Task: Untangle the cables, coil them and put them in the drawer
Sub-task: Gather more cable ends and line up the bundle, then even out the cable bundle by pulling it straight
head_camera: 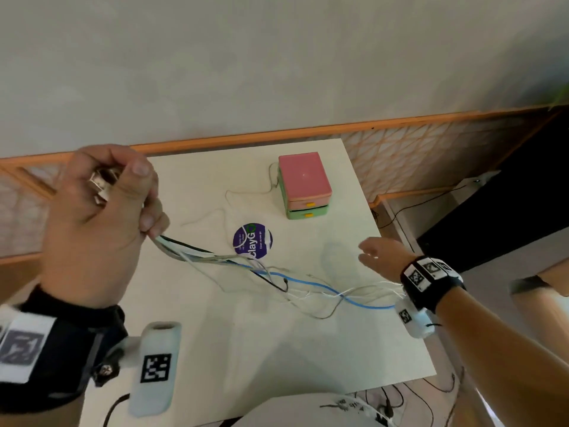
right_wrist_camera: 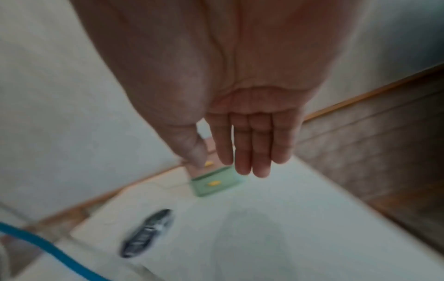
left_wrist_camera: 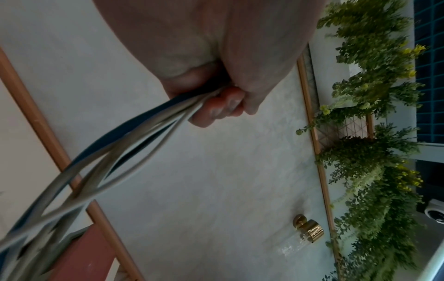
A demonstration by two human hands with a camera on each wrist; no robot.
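Note:
My left hand [head_camera: 101, 208] is raised over the table's left side and grips a bundle of cables [head_camera: 215, 257] in its fist [left_wrist_camera: 216, 102]. White, grey, black and blue strands [left_wrist_camera: 115, 144] hang from it and trail right across the white table [head_camera: 246, 349]. A blue cable [head_camera: 323, 286] runs on toward my right wrist, and it shows in the right wrist view [right_wrist_camera: 48, 249]. My right hand [head_camera: 377, 252] hovers open over the table's right side, fingers [right_wrist_camera: 250, 148] straight, holding nothing. The small drawer unit [head_camera: 304, 184], pink on top and green below with yellow handles, stands shut at the back [right_wrist_camera: 216, 183].
A thin white cord [head_camera: 246, 192] lies loose beside the drawer unit. A round purple sticker [head_camera: 253, 241] lies in the table's middle. An orange-framed panel [head_camera: 431, 118] runs behind the table. Dark cables [head_camera: 431, 392] lie on the floor at the front right.

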